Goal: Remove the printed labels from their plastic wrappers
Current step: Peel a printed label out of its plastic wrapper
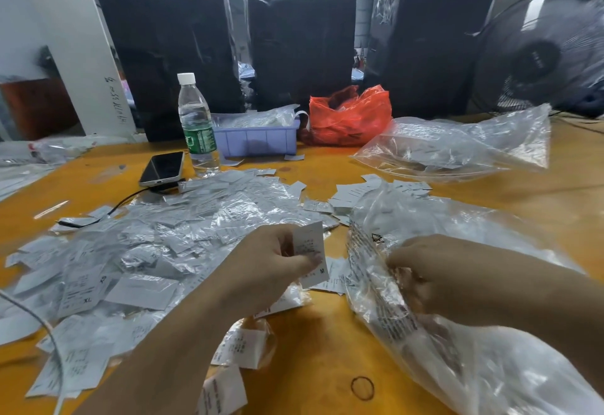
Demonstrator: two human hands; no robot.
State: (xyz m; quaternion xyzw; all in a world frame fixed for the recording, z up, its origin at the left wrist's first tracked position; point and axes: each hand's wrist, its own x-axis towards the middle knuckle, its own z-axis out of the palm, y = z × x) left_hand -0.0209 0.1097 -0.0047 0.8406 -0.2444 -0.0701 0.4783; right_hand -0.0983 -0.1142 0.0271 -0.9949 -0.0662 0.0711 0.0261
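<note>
My left hand (271, 264) pinches a stack of white printed labels (312, 251) marked M, held upright above the yellow table (320, 359). My right hand (425, 271) reaches into the mouth of a large clear plastic bag (457, 349) lying at the right, its fingers curled in the crumpled plastic. A wide heap of wrapped labels and clear wrappers (147, 241) covers the table to the left. Two small wrapped label packs (242, 346) lie under my left wrist.
A water bottle (197, 127), a phone (162, 169) with a cable, a lilac bin (258, 137), a red bag (349, 117) and another clear bag (457, 146) sit farther back. A rubber band (362, 388) lies near the front. Black wrapped bales (300, 45) and a fan (536, 55) stand behind.
</note>
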